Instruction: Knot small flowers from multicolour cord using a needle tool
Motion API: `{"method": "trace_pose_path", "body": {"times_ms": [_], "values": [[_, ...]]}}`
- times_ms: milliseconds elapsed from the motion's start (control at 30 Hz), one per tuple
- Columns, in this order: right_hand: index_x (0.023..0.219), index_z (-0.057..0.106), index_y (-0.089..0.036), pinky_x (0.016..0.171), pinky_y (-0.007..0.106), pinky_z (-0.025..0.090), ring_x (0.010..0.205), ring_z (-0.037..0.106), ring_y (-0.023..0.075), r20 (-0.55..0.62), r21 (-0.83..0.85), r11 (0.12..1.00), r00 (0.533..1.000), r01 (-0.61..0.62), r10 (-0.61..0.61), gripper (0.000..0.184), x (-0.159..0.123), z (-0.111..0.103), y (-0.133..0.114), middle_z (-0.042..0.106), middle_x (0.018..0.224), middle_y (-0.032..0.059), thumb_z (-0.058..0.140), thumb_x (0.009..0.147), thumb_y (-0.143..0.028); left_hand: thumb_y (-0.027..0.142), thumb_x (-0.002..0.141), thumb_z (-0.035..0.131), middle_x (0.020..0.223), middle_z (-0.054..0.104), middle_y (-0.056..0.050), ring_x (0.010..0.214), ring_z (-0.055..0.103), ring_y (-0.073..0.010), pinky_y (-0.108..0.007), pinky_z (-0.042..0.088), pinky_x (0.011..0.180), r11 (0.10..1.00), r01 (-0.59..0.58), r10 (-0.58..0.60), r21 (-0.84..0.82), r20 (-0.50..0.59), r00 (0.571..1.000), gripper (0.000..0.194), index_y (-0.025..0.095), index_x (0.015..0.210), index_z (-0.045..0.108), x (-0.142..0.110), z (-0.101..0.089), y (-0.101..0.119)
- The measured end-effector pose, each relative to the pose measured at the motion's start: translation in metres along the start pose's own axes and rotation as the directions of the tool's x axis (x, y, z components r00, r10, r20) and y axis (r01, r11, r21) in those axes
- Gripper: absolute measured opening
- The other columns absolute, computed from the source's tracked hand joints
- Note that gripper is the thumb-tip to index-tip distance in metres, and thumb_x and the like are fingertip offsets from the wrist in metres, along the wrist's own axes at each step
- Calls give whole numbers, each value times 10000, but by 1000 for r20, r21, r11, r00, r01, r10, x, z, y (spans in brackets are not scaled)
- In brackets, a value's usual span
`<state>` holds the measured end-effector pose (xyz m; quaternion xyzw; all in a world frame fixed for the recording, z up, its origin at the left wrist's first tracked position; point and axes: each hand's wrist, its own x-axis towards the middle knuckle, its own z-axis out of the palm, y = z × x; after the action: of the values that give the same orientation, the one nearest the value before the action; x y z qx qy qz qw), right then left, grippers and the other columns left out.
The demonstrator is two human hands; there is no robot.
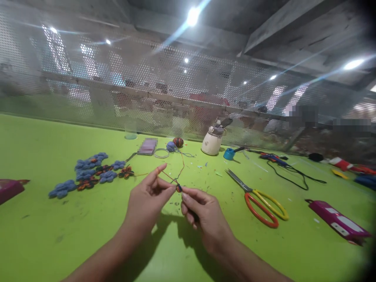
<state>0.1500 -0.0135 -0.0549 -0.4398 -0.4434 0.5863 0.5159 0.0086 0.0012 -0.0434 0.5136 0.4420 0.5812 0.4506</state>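
Between the fingertips of both hands is a small dark piece of crochet point(179, 188) in multicoloured yarn. My left hand point(147, 196) pinches it between thumb and fingers, with the index finger raised and an orange-dark strand point(169, 176) running from that finger. My right hand point(202, 209) is closed at the piece's right side; what its curled fingers hold is hidden. Another stretch of the yarn leads back to a black-and-orange yarn ball point(178, 142), beside a blue yarn ball point(170, 147). To the left lie several blue crocheted flowers point(85, 174) and black-orange ones point(126, 172).
Orange-and-yellow-handled scissors point(258, 201) lie right of my hands on the green table point(96, 235). A magenta box point(337, 221), a glue gun point(273, 158), a white bottle point(212, 141), a blue pot point(229, 154) and a phone-like object point(147, 147) surround the work. Behind stands a perforated screen point(176, 90).
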Motion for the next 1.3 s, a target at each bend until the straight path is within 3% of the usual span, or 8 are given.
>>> {"method": "trace_pose_path", "body": {"times_ms": [133,233,333,400,500,800,1133,1300], "values": [[993,732,-145,435,204,315,445,391,72,100,-271,923,962,272,-255,238,2,-10,-4,520,543,-29,612,826,-265,240,644,787,665,645,21,685,609,-153,-287,459,743,977,183,-167,-110,140,976,757,85,1319,480,12,-12,6],[1100,699,-159,525,251,369,569,457,124,329,-604,516,780,608,-533,310,3,-23,-8,565,644,21,489,874,-131,243,611,814,631,634,35,615,572,-139,-270,437,642,981,183,-170,-62,179,969,818,120,1341,467,16,-18,7],[1212,634,-135,516,259,322,570,428,144,557,-720,7,585,693,-589,430,2,-34,-13,514,638,30,407,860,-41,252,637,796,632,627,34,604,545,-130,-262,424,612,991,131,-128,-4,192,973,807,121,1355,452,15,-19,10],[1220,633,-151,498,257,276,547,384,147,634,-726,-206,523,656,-570,467,1,-38,-17,471,612,18,400,836,-20,255,655,780,636,624,30,606,535,-129,-260,422,605,995,98,-100,24,197,975,777,116,1349,460,13,-19,14],[1228,630,-192,486,263,221,544,350,153,686,-717,-355,514,600,-515,498,-1,-40,-23,460,619,19,409,816,-21,254,672,761,650,621,26,621,532,-129,-259,422,613,996,72,-79,43,192,978,723,109,1325,489,10,-19,19],[1273,585,-224,493,260,201,526,307,136,697,-715,-325,594,619,-402,552,-4,-44,-32,418,624,-6,420,792,-10,250,665,750,671,638,13,652,554,-142,-268,439,658,995,96,-99,23,135,986,627,105,1246,565,7,-15,21],[1253,599,-207,508,251,243,541,395,134,648,-727,16,694,686,-315,516,-10,-39,-43,447,644,-4,389,826,-6,261,663,757,685,657,6,651,575,-150,-271,456,638,997,67,-69,26,114,991,526,177,1169,642,5,-15,16],[1226,616,-215,525,238,297,570,450,126,652,-629,217,658,747,-377,472,-10,-41,-37,464,653,-10,422,841,-23,241,674,752,676,624,26,668,559,-135,-262,437,671,988,154,-147,-26,178,973,386,196,1054,705,3,-12,12]]}}
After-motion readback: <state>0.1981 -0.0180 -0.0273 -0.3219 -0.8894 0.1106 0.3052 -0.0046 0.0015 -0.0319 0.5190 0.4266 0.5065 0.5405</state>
